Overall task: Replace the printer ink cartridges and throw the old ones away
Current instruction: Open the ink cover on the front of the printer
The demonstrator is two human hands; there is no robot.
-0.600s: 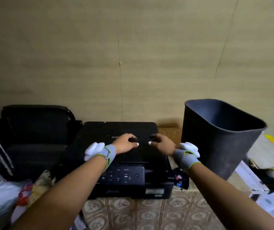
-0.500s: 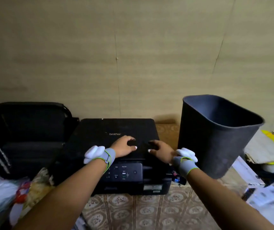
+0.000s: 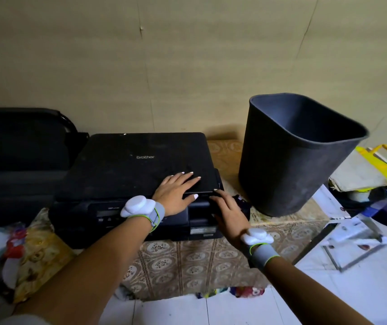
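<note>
So, quick rundown of the setup:

Printer: black Brother printer (image 3: 136,174) sitting on a low bench (image 3: 202,259) draped in a tan floral-pattern cloth, back against a beige wall (image 3: 187,55). Scanner lid is down flat, control panel faces the person.

Left hand: left hand (image 3: 176,191) lies palm-down on the front right part of the lid, fingers (image 3: 191,178) straight and spread a bit, thumb hanging over the lid's front edge. Not gripping anything, just resting flat.

Right hand: right hand (image 3: 228,208) is at the printer's front right corner, just under the lid edge, one fingertip touching that edge. The other fingers are lost against the black plastic, so I can't tell if they're hooked on something or just laid there.

Wristbands: grey bands with a white puffy thing on each wrist.

Cartridges: honestly can't see them. There's a dark flap-ish bit by the right hand at the printer's right side, too dark to make out.

Bin: dark grey waste bin (image 3: 291,165) standing upright on the same bench, right of the printer, small gap between them. What shows of the inside is just dark wall.

Left side: black chair (image 3: 19,146) next to the printer, plus some bags and a patterned cushion lower down.

Right side: yellow-handled bag (image 3: 373,170) and scattered papers (image 3: 352,221).

Floor: white tiles.
</note>
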